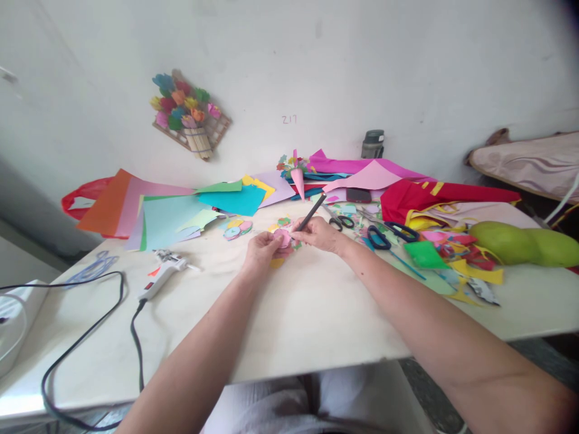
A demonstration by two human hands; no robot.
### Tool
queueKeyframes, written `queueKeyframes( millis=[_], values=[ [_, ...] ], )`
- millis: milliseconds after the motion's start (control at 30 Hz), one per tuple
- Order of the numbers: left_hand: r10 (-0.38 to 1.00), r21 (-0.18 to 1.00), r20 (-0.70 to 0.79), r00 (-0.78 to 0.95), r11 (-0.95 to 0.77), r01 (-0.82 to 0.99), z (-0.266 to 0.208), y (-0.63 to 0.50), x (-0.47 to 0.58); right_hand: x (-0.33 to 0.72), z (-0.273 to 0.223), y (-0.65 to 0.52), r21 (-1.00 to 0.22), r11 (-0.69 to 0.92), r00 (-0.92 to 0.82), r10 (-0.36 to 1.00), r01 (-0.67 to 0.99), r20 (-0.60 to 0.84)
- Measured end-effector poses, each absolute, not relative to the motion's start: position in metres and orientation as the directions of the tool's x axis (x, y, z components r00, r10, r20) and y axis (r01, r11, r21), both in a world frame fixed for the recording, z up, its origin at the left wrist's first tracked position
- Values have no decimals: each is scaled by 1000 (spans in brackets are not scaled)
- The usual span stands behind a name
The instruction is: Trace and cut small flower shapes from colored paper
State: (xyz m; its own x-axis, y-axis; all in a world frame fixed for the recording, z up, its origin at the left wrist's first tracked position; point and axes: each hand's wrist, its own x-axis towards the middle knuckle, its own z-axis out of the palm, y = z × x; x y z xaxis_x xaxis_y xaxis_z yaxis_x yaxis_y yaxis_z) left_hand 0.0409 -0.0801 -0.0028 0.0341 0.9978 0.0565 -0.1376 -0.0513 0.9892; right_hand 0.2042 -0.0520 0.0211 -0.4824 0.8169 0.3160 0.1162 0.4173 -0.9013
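Between finger and thumb, my left hand point(261, 252) holds a small pink paper disc point(281, 239) above the table. A black pen point(313, 212) is gripped in my right hand point(319, 234), tilted, with its lower end at the disc's right edge; whether the tip touches the paper I cannot tell. Just behind my hands lie small paper cut-outs in yellow, green and pink, partly hidden by the fingers. To the left of them is a little group of round paper pieces point(237, 229). A pink paper cone with tiny paper flowers point(297, 181) stands farther back.
A hot glue gun point(163, 274) with a black cord rests on the left, near a power strip point(18, 325). Coloured paper sheets point(169, 220) lie along the back. Scissors point(380, 237), paper scraps point(465, 253) and green fruit-like shapes point(502, 241) lie on the right.
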Motion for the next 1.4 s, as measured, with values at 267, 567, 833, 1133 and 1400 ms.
queueKeyframes(
  millis=[267,567,833,1133,1400],
  values=[
    [998,990,52,39,-47,-130,-2,-80,41,204,22,-52,-902,419,-483,815,106,322],
    [998,991,51,44,-45,-125,-4,-79,40,204,21,-51,-904,418,-455,824,88,336],
    [998,992,51,46,-46,-118,-3,-80,41,206,22,-49,-901,423,-447,827,94,342],
    [998,992,52,45,-46,-118,-3,-80,41,208,20,-47,-884,451,-440,823,122,359],
    [998,994,47,47,-41,-104,-3,-81,41,210,23,-48,-896,422,-413,846,136,336]
  ],
)
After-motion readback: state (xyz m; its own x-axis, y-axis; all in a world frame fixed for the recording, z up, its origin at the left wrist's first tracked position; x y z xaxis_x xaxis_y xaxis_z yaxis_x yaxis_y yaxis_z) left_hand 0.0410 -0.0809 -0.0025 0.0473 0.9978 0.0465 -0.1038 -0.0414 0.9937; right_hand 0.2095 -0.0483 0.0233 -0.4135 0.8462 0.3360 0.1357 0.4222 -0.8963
